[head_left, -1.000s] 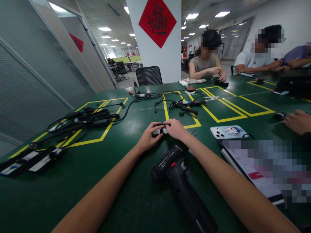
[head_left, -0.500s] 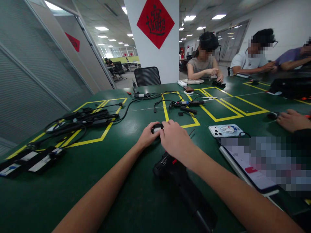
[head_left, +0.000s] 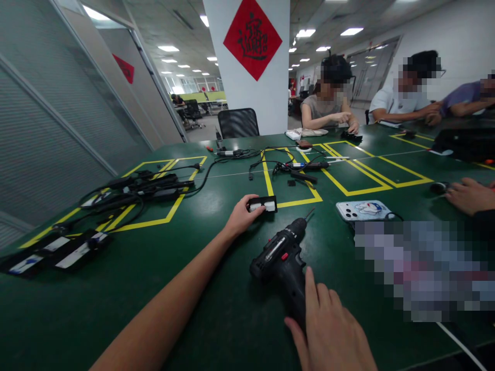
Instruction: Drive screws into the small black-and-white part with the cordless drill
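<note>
My left hand (head_left: 240,218) is stretched out over the green table (head_left: 216,288), fingers closed on a small black block with a white label (head_left: 263,204), which it holds on edge. A black cordless drill (head_left: 284,260) lies on the table between my arms, its bit pointing away to the upper right. My right hand (head_left: 328,330) is near the lower edge of the view, fingers curled over the drill's handle and touching it; whether it grips the handle is not plain.
Black adapters and cables (head_left: 143,188) lie to the left inside yellow tape squares. A phone in a white case (head_left: 363,209) rests to the right. Pens and small tools (head_left: 305,166) lie further back. Another person's hand (head_left: 467,195) is at the right edge; other people sit across.
My right hand left the small block and drew back toward me onto the drill's handle. My left hand stayed on the block and tipped it up so its white label shows.
</note>
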The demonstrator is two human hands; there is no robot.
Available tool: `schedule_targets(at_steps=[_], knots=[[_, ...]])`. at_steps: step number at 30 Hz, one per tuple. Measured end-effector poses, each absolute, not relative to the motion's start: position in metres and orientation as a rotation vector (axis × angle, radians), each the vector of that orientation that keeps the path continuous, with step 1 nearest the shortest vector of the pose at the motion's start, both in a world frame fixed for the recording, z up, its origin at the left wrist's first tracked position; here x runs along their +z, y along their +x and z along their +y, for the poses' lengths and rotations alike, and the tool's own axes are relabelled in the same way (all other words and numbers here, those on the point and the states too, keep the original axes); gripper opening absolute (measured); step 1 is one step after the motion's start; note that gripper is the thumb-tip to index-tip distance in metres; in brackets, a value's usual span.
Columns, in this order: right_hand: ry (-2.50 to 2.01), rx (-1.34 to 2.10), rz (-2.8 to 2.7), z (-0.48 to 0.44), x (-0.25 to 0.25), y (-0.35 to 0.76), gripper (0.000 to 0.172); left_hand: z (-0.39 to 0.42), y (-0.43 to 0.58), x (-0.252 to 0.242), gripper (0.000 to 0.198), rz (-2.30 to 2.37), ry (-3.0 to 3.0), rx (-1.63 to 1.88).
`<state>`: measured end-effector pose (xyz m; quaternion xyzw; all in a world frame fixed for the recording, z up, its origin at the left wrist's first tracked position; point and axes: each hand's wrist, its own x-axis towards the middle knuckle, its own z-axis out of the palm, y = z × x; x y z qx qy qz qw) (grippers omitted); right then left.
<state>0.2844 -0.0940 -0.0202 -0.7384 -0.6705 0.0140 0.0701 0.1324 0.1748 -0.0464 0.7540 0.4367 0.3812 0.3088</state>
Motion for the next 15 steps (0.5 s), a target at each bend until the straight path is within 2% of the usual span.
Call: schedule_targets(at_steps=[9, 15], knots=[[-2.154, 0.126, -1.984, -0.102, -0.031, 0.303, 0.045, 0.17, 0.132, -0.042, 0.048, 1.145, 1.961, 1.035], [-2.101, 0.132, -1.971, -0.101, -0.029, 0.303, 0.043, 0.171, 0.133, -0.042, 0.046, 1.157, 1.966, 1.024]])
